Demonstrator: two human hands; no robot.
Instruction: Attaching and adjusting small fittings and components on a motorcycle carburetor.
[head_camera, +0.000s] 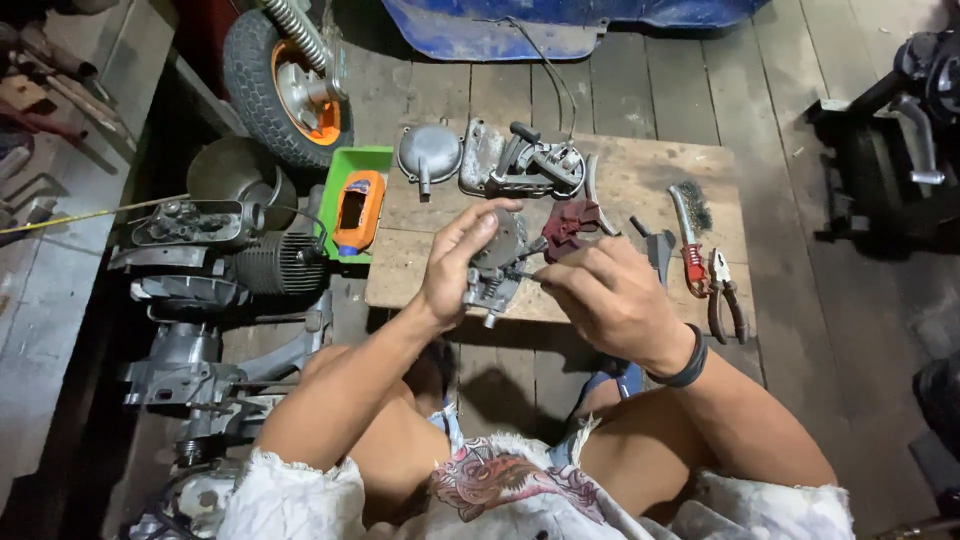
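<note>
Carburetor (492, 272) sat clamped in L hand (458, 268) above wooden board (640, 175); R hand (610, 298) pinched thin tool (522, 274) into it. Risk: tool could slip, small part might drop btwn floor planks (790, 110), w/ no tray under it.
</note>
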